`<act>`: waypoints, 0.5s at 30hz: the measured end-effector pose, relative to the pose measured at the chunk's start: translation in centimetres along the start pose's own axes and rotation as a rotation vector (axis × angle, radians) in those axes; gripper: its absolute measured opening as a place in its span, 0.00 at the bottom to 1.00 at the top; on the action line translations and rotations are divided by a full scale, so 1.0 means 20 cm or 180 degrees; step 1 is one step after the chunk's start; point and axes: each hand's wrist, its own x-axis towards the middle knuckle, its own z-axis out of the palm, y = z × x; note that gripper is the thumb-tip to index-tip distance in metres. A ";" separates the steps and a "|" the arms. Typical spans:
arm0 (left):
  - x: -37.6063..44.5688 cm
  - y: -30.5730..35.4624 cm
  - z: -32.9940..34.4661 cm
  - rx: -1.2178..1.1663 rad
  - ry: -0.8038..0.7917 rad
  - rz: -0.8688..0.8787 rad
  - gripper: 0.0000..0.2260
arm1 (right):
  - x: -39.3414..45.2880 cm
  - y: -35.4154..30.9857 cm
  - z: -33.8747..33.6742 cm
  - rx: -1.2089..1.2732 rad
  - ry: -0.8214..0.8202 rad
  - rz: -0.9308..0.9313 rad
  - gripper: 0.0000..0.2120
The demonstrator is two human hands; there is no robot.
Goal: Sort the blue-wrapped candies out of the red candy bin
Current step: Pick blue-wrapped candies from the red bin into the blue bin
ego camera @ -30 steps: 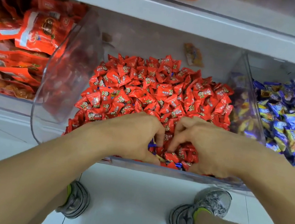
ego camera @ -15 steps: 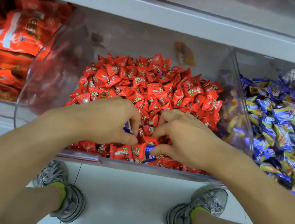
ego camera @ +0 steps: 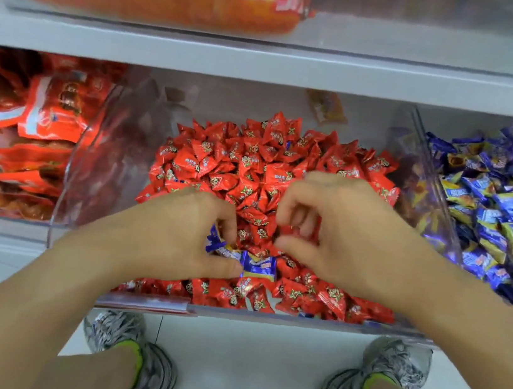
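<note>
Two hands work inside the clear red candy bin (ego camera: 84, 190), over a heap of red-wrapped candies (ego camera: 252, 167). The left hand (ego camera: 174, 232), at about 7 o'clock in the bin, has its fingers curled round blue-wrapped candies (ego camera: 217, 243), and its thumb tip touches another blue-wrapped candy (ego camera: 258, 266) lying on the heap just beside it, near the front wall. The right hand (ego camera: 341, 236), at about 4 o'clock, hovers over the heap with fingers loosely curled; whether it pinches anything cannot be told. At 3 o'clock, the neighbouring bin holds a pile of blue and yellow candies (ego camera: 503, 209). At 9 o'clock lie orange snack packets (ego camera: 18, 141).
</note>
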 end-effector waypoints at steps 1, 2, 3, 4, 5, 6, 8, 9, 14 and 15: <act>0.00 0.00 0.01 0.0135 0.0066 0.0010 0.18 | -0.01 -0.02 0.02 -0.0045 -0.0225 -0.0069 0.11; 0.01 0.00 0.03 0.0211 0.0129 0.0031 0.19 | -0.02 -0.03 0.04 -0.0135 -0.0478 -0.0118 0.12; 0.03 0.00 0.05 0.0277 0.0146 0.0052 0.19 | -0.01 -0.04 0.07 -0.0272 -0.0700 -0.0141 0.15; 0.04 0.00 0.06 0.0336 0.0145 0.0075 0.18 | -0.01 -0.04 0.11 -0.0453 -0.0877 -0.0135 0.19; 0.05 0.01 0.07 0.0403 0.0126 0.0070 0.18 | 0.01 -0.04 0.13 -0.0635 -0.0999 -0.0104 0.21; 0.06 0.01 0.07 0.0427 0.0132 0.0071 0.17 | 0.03 -0.03 0.16 -0.0753 -0.1043 -0.0085 0.22; 0.06 0.01 0.06 0.0388 0.0118 0.0045 0.14 | 0.04 -0.03 0.18 -0.0793 -0.0990 -0.0148 0.19; 0.05 0.00 0.04 0.0327 0.0108 0.0002 0.12 | 0.05 -0.02 0.18 -0.0734 -0.0962 -0.0176 0.18; -0.07 -0.02 -0.02 -0.0085 0.0662 -0.0529 0.13 | 0.03 0.02 0.10 0.0129 -0.0551 -0.0114 0.10; -0.09 0.01 -0.01 -0.0405 0.0774 -0.0709 0.14 | 0.04 0.02 0.08 0.0348 -0.0322 -0.0115 0.10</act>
